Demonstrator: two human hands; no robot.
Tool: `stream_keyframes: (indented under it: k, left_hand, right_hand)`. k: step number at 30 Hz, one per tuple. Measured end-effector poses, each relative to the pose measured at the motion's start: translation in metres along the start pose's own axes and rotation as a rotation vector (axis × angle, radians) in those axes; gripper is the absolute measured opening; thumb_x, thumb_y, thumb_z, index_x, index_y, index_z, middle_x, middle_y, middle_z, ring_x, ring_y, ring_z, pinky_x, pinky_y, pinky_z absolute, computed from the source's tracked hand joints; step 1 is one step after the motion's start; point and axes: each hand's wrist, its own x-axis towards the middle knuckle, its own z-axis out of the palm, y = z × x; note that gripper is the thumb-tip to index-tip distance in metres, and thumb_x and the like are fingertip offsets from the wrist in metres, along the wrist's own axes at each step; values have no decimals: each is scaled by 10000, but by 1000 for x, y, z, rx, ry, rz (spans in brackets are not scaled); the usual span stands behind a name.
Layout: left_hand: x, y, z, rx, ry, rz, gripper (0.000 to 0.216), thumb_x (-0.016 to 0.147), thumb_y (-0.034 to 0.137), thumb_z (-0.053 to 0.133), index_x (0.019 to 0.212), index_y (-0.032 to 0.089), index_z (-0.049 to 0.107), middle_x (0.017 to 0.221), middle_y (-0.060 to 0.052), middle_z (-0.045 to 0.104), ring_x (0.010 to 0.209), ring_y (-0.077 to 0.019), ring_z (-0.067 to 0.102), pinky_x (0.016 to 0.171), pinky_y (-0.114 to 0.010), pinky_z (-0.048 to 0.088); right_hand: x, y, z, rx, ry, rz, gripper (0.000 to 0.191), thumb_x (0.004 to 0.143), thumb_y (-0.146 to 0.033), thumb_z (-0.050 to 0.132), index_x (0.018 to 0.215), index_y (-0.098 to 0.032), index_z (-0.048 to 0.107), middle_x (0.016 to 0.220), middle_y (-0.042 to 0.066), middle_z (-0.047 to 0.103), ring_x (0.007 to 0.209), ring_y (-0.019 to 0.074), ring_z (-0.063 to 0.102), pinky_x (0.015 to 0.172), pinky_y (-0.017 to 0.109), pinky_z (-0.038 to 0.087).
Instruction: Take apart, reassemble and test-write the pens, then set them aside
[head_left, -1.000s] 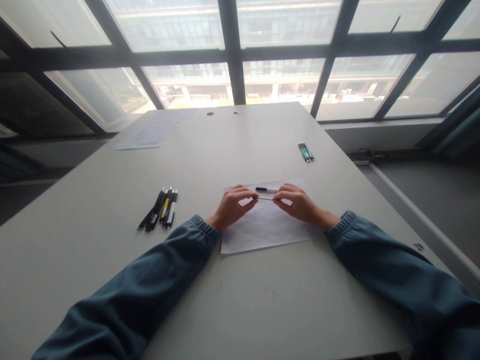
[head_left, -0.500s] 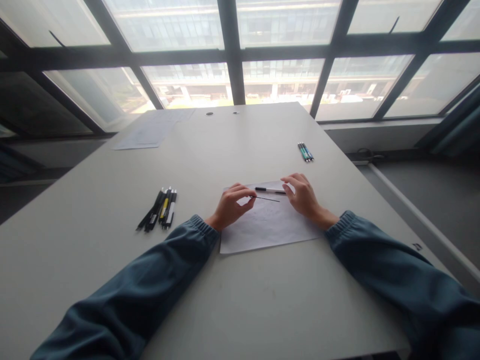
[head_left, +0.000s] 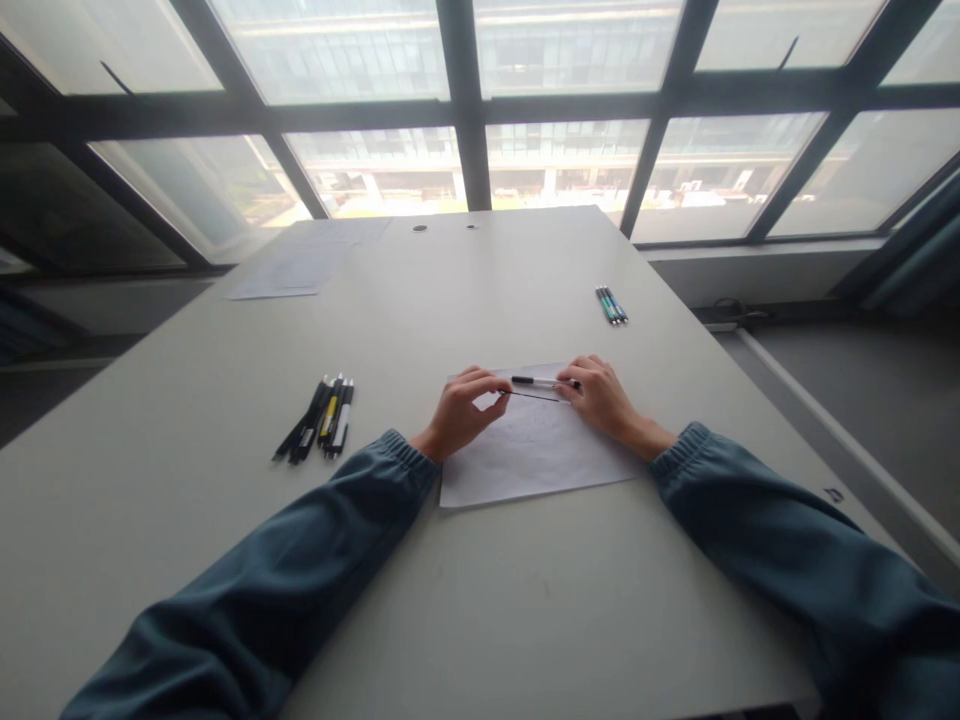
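Note:
A white sheet of paper (head_left: 525,460) lies on the grey table (head_left: 465,600) in front of me. My left hand (head_left: 459,412) rests on the sheet's left part, fingers pinched on one end of a thin dark refill (head_left: 529,396) that reaches to the right. Just beyond the refill lies a pen barrel (head_left: 536,381), white with a black end. My right hand (head_left: 600,395) has its fingers closed on the right end of that barrel.
A bunch of several black pens, one yellow (head_left: 321,418), lies to the left. A few blue-green pens (head_left: 612,304) sit near the far right edge. Loose sheets (head_left: 296,268) lie at the far left corner. Large windows stand behind the table.
My right hand let go of the thin refill, lifted with its fingers apart, and has now closed on the pen barrel's right end. The left hand has kept its pinch on the refill.

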Motion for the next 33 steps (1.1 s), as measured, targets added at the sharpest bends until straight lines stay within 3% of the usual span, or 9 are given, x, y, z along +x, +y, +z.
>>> stream_keyframes:
  k: [5, 10, 14, 33]
  left_hand:
    - [1, 1, -1, 24, 52, -72, 72, 853, 154, 668, 874, 195, 724, 792, -25, 705, 756, -141, 615, 647, -249, 507]
    - [2, -5, -9, 118, 230, -179, 53, 853, 176, 672, 858, 186, 724, 765, -13, 687, 712, -130, 594, 667, -261, 492]
    - [2, -14, -14, 140, 326, -266, 55, 849, 206, 681, 860, 187, 732, 753, -3, 681, 694, -124, 597, 639, -254, 470]
    - [2, -14, -12, 198, 218, -214, 69, 850, 185, 667, 848, 200, 734, 759, -13, 695, 733, -149, 608, 653, -265, 480]
  right_hand:
    - [2, 2, 0, 131, 139, 63, 28, 863, -179, 695, 867, -206, 700, 859, 52, 675, 852, 236, 599, 837, 398, 467]
    - [3, 6, 0, 203, 303, 112, 40, 850, -172, 663, 843, -207, 680, 843, 53, 662, 834, 234, 592, 797, 390, 475]
    - [2, 10, 0, 219, 360, 148, 42, 850, -186, 651, 861, -211, 682, 862, 54, 669, 855, 240, 593, 793, 392, 471]
    - [0, 4, -4, 140, 371, 116, 68, 863, -168, 641, 870, -222, 681, 891, 55, 657, 888, 250, 577, 857, 413, 462]
